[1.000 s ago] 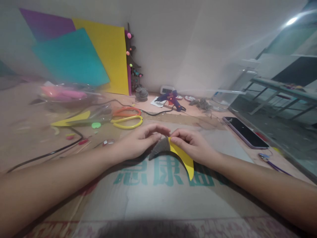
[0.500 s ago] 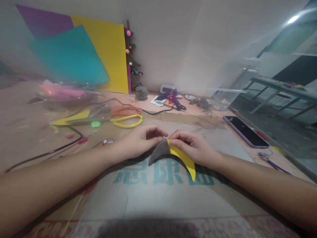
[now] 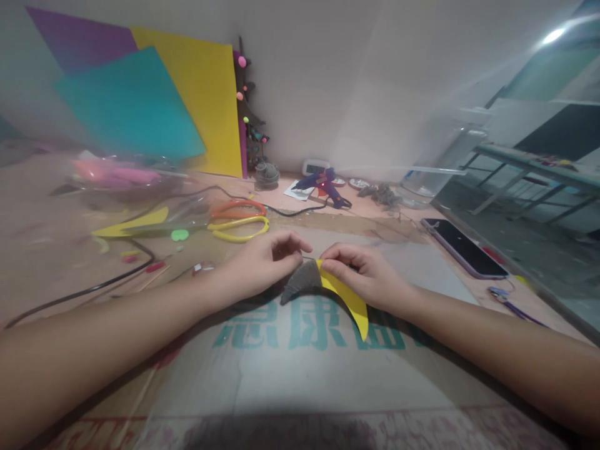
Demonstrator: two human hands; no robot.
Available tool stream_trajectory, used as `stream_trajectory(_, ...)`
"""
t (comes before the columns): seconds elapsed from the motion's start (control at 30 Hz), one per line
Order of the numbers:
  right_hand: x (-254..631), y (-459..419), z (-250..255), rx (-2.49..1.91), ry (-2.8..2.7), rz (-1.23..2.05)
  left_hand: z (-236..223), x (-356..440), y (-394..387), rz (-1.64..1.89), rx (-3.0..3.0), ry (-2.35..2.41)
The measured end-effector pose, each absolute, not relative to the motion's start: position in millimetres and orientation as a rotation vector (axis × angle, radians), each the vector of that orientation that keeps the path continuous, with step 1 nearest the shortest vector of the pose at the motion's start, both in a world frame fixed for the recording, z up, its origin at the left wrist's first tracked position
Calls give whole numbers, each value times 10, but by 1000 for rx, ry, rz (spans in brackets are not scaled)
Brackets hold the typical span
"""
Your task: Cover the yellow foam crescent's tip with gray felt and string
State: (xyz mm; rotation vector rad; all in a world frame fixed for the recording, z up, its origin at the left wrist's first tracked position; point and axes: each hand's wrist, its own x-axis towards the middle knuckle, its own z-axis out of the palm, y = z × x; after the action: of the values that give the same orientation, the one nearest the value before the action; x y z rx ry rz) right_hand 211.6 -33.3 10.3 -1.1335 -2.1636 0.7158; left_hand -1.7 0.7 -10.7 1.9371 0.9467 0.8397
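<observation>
A curved crescent of yellow sheet [image 3: 351,301] is pinched by its upper edge between the thumb and fingers of my right hand [image 3: 368,270]. Its left half is covered with tightly wound dark grey yarn [image 3: 302,279]. My left hand [image 3: 276,259] sits just left of the crescent's top, thumb and fingers drawn together. A thin dark strand of the yarn runs from these fingertips to the top of the crescent. The crescent's lower edges hang over the printed cardboard [image 3: 262,381].
Orange and yellow scissors [image 3: 241,229] lie behind my left hand. A purple glue gun [image 3: 323,185] with its black cord rests near the wall. At right is a phone [image 3: 466,248]. Coloured sheets [image 3: 187,100] lean at the back left, beside a small pot [image 3: 267,175].
My left fingers have moved slightly up and away from the crescent, and the strand between them shows more. My right hand keeps its hold.
</observation>
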Motion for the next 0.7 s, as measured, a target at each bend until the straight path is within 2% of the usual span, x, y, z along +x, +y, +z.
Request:
stream_trajectory(0.5,2099,-300,94,-1230,-2069,685,-98,-9,-2,972,1831,960)
stream_trajectory(0.7,2110,-280,114,-1218,-2020,645,-3,-22,-61,818,1995,1049)
